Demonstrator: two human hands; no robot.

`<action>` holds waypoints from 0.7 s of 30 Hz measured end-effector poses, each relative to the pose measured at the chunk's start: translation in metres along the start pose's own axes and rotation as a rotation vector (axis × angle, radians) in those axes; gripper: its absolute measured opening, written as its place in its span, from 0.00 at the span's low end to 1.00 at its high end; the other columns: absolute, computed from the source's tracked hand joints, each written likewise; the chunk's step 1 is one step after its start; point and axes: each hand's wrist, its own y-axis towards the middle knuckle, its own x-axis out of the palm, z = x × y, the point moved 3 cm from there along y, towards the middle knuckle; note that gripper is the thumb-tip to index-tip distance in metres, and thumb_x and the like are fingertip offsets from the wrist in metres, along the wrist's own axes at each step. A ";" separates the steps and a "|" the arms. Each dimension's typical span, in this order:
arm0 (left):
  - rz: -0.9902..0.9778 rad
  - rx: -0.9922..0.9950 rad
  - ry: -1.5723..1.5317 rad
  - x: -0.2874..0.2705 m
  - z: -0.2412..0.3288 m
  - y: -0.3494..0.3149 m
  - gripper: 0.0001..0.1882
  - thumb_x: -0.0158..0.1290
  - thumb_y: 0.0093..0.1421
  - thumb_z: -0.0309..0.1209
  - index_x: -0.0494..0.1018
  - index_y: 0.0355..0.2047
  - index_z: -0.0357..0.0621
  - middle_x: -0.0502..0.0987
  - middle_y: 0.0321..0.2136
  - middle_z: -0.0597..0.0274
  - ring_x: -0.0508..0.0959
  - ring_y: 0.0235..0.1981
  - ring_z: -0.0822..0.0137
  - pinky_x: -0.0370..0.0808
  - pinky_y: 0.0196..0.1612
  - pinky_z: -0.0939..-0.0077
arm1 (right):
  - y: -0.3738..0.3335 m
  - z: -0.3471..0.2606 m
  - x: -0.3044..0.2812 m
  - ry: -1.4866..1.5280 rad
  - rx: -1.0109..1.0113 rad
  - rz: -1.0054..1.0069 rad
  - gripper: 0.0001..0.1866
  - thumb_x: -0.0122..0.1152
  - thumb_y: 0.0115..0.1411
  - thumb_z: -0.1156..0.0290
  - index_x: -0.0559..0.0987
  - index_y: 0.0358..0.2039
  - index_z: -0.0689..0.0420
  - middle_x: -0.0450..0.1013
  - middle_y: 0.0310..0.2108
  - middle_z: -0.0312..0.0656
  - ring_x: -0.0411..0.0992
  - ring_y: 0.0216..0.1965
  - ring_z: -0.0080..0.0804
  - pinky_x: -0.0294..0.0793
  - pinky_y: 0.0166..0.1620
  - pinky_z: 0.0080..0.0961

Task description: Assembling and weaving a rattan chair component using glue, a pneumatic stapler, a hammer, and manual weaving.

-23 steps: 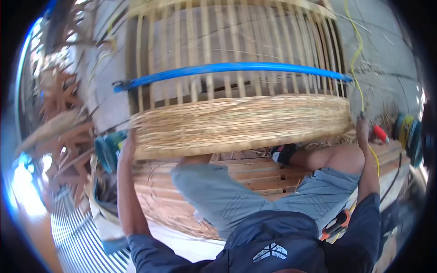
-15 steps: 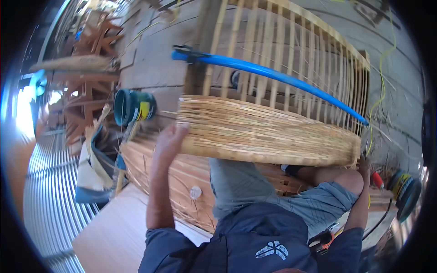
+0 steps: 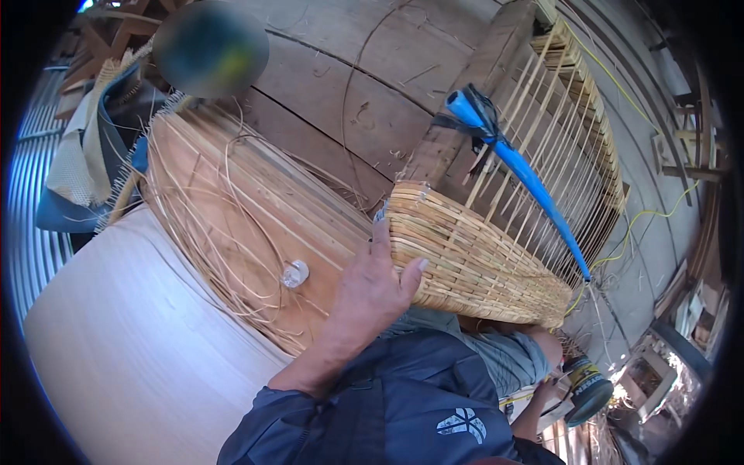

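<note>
Left hand is clamped on the near end of the woven basket frame: thumb pressed flat against the woven band, the other fingers wrapped over its top edge and out of sight behind the rim. The woven band begins directly under the fingertips and runs away from them to the right and slightly downward; its long axis lies along that line, ending near the knee. Unwoven upright staves rise from the band, up and away from the fingers, with a blue hoop bound across them, well above and to the right of the thumb. Right hand sits at the far, lower end of the band, mostly hidden under the weave and behind the leg; grip state cannot be judged from this view. A dark can with a yellow label lies just beside that hand. Left hand is clearly the nearer and the better seen of the two. Away to the left of the left-hand fingers: a sheaf of loose cane strips spread on a wooden panel, with a small clear bottle cap just beside the wrist. Plank floor beyond the fingers, upward in view
</note>
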 end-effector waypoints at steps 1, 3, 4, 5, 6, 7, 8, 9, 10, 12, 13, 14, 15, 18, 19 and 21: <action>0.010 0.033 0.021 0.002 -0.008 0.001 0.37 0.50 0.57 0.46 0.54 0.56 0.29 0.71 0.38 0.34 0.74 0.40 0.40 0.72 0.42 0.54 | -0.054 -0.030 -0.011 0.097 0.064 -0.023 0.23 0.52 0.57 0.61 0.74 0.42 0.71 0.73 0.38 0.61 0.72 0.39 0.56 0.69 0.40 0.45; 0.009 0.058 0.001 0.001 -0.020 0.005 0.38 0.50 0.57 0.47 0.53 0.57 0.29 0.71 0.38 0.34 0.74 0.39 0.41 0.72 0.41 0.54 | -0.077 -0.001 -0.017 -0.163 -0.041 0.046 0.21 0.56 0.55 0.61 0.75 0.29 0.73 0.74 0.26 0.61 0.73 0.29 0.58 0.70 0.33 0.47; 0.005 0.046 0.003 0.000 -0.019 0.004 0.38 0.49 0.57 0.47 0.53 0.57 0.29 0.70 0.39 0.34 0.74 0.39 0.41 0.72 0.41 0.54 | -0.088 0.007 -0.017 -0.250 -0.097 0.007 0.21 0.57 0.54 0.62 0.75 0.29 0.74 0.73 0.26 0.61 0.72 0.29 0.58 0.69 0.33 0.47; -0.001 0.037 0.020 -0.002 -0.021 0.003 0.38 0.49 0.57 0.48 0.52 0.57 0.30 0.70 0.40 0.35 0.75 0.39 0.41 0.73 0.41 0.54 | -0.121 -0.008 -0.018 -0.234 -0.093 -0.014 0.20 0.56 0.53 0.64 0.75 0.28 0.74 0.73 0.25 0.62 0.72 0.29 0.58 0.68 0.33 0.48; -0.007 0.040 0.015 -0.002 -0.023 0.003 0.38 0.49 0.57 0.48 0.52 0.57 0.30 0.70 0.40 0.35 0.75 0.39 0.41 0.73 0.41 0.54 | -0.148 -0.018 -0.020 -0.317 -0.054 -0.045 0.19 0.55 0.52 0.65 0.75 0.29 0.74 0.73 0.26 0.61 0.72 0.29 0.57 0.68 0.34 0.48; -0.006 0.029 0.013 -0.002 -0.021 0.005 0.38 0.49 0.57 0.48 0.53 0.57 0.30 0.70 0.40 0.35 0.75 0.38 0.41 0.73 0.41 0.54 | -0.161 -0.020 -0.024 -0.399 -0.012 -0.078 0.18 0.55 0.51 0.67 0.75 0.30 0.74 0.73 0.26 0.61 0.72 0.30 0.57 0.68 0.35 0.48; -0.013 0.020 0.020 -0.007 -0.021 0.005 0.38 0.49 0.57 0.47 0.53 0.57 0.30 0.70 0.40 0.35 0.75 0.38 0.40 0.72 0.41 0.53 | -0.180 0.007 -0.020 -0.270 0.018 -0.090 0.18 0.54 0.50 0.67 0.75 0.31 0.73 0.73 0.27 0.60 0.72 0.31 0.56 0.68 0.36 0.47; -0.031 0.027 0.026 -0.010 -0.019 0.007 0.38 0.49 0.57 0.47 0.53 0.57 0.30 0.70 0.40 0.35 0.75 0.38 0.40 0.72 0.41 0.53 | -0.196 0.037 -0.015 -0.139 0.050 -0.099 0.18 0.54 0.49 0.68 0.75 0.33 0.72 0.73 0.28 0.60 0.72 0.32 0.55 0.68 0.38 0.47; -0.056 0.003 0.040 -0.011 -0.014 0.009 0.37 0.49 0.57 0.47 0.54 0.56 0.30 0.71 0.39 0.34 0.75 0.38 0.40 0.72 0.41 0.53 | -0.215 0.030 -0.020 0.055 -0.017 -0.067 0.18 0.53 0.48 0.69 0.75 0.34 0.71 0.73 0.27 0.58 0.71 0.30 0.52 0.66 0.38 0.45; -0.110 -0.007 0.060 0.001 -0.001 0.019 0.35 0.48 0.58 0.47 0.55 0.56 0.30 0.71 0.38 0.34 0.75 0.38 0.40 0.72 0.41 0.52 | -0.193 0.068 -0.028 -0.077 -0.094 -0.133 0.17 0.53 0.47 0.71 0.75 0.35 0.71 0.72 0.25 0.56 0.68 0.26 0.48 0.66 0.35 0.43; -0.105 -0.013 0.047 0.017 0.003 0.024 0.33 0.47 0.59 0.45 0.55 0.55 0.32 0.72 0.38 0.34 0.74 0.38 0.40 0.72 0.41 0.52 | -0.168 0.086 -0.033 0.020 -0.120 -0.127 0.15 0.53 0.47 0.71 0.75 0.33 0.69 0.71 0.24 0.54 0.65 0.23 0.45 0.65 0.32 0.41; -0.111 -0.026 0.051 0.019 -0.002 0.025 0.31 0.46 0.59 0.44 0.56 0.55 0.33 0.72 0.37 0.34 0.74 0.39 0.40 0.71 0.41 0.53 | -0.157 0.120 -0.026 0.126 -0.087 -0.183 0.14 0.52 0.48 0.71 0.76 0.33 0.67 0.72 0.24 0.55 0.67 0.23 0.48 0.65 0.30 0.42; -0.102 -0.021 0.017 0.028 0.009 0.028 0.30 0.45 0.60 0.43 0.56 0.55 0.34 0.73 0.37 0.34 0.74 0.39 0.39 0.71 0.41 0.52 | -0.156 0.113 -0.031 -0.289 -0.291 -0.216 0.13 0.53 0.49 0.69 0.78 0.32 0.64 0.73 0.25 0.55 0.69 0.24 0.50 0.66 0.29 0.43; -0.155 -0.069 0.070 0.050 0.047 0.031 0.28 0.43 0.60 0.42 0.56 0.55 0.36 0.73 0.39 0.35 0.73 0.40 0.37 0.69 0.41 0.52 | -0.157 0.015 -0.072 -0.159 0.037 -0.384 0.07 0.55 0.52 0.70 0.76 0.28 0.60 0.72 0.17 0.50 0.72 0.20 0.36 0.68 0.22 0.34; -0.122 -0.117 0.124 0.056 0.052 0.027 0.29 0.42 0.60 0.43 0.56 0.56 0.37 0.73 0.39 0.35 0.73 0.41 0.37 0.69 0.41 0.52 | -0.161 0.040 -0.068 -0.008 0.317 -0.521 0.11 0.57 0.50 0.68 0.78 0.30 0.63 0.73 0.17 0.50 0.73 0.20 0.36 0.69 0.24 0.33; -0.127 -0.146 0.119 0.073 0.078 0.028 0.29 0.40 0.61 0.45 0.55 0.58 0.41 0.74 0.41 0.38 0.73 0.42 0.38 0.69 0.43 0.53 | -0.166 0.029 -0.093 -0.120 0.166 -0.565 0.11 0.58 0.51 0.67 0.79 0.29 0.63 0.74 0.17 0.47 0.73 0.20 0.34 0.71 0.25 0.31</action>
